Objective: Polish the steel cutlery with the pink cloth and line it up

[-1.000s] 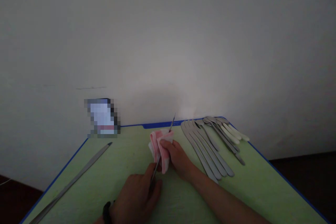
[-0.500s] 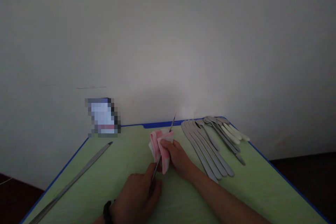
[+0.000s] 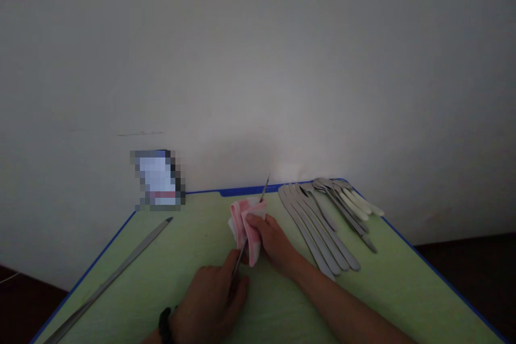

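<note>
My left hand (image 3: 213, 295) is closed around the lower end of a knife (image 3: 263, 189), which I see nearly edge-on and tilted up toward the wall. A pink and white cloth (image 3: 249, 226) is folded around the knife's middle. With my right hand (image 3: 274, 239), thumb on top, I pinch that cloth against the metal. The knife's tip sticks out above the cloth, and a short piece of it shows between cloth and left hand. Its grip end is hidden by my left fingers.
Several table knives (image 3: 312, 226) lie side by side on the green table (image 3: 181, 247) at right. Beyond them are spoons and pieces with white handles (image 3: 355, 204). Along the left edge lies long flat metal cutlery (image 3: 133, 255). A blurred-out phone-like screen (image 3: 157, 177) leans against the wall.
</note>
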The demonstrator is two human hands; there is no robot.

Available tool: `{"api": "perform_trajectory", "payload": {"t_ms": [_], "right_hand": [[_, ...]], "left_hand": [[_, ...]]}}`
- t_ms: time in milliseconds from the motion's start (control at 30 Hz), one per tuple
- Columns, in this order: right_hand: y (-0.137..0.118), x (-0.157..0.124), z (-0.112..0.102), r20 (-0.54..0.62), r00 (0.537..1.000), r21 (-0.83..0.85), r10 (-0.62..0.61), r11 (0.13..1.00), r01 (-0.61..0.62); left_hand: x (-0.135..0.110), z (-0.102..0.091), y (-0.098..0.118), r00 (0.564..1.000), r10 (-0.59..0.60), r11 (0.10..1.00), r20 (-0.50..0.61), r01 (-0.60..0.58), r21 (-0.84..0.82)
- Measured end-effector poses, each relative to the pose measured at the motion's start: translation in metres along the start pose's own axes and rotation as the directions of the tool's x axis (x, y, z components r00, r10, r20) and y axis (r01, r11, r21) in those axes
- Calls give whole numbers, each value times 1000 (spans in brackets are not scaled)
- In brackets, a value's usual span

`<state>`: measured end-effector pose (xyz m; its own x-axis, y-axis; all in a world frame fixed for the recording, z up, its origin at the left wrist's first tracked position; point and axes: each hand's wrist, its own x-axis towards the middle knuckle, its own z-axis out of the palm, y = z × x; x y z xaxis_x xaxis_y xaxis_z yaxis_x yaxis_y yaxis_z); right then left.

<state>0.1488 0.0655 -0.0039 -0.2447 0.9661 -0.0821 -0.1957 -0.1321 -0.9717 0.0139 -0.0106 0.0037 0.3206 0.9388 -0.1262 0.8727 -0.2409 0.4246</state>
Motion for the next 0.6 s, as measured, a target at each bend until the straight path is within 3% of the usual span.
{"api": "perform_trajectory", "payload": {"t_ms": [600], "right_hand": [[2, 0, 0, -19, 1000, 12, 8, 1000, -7]], "left_hand": [[0, 0, 1, 1000, -14, 1000, 11, 14, 5]]}}
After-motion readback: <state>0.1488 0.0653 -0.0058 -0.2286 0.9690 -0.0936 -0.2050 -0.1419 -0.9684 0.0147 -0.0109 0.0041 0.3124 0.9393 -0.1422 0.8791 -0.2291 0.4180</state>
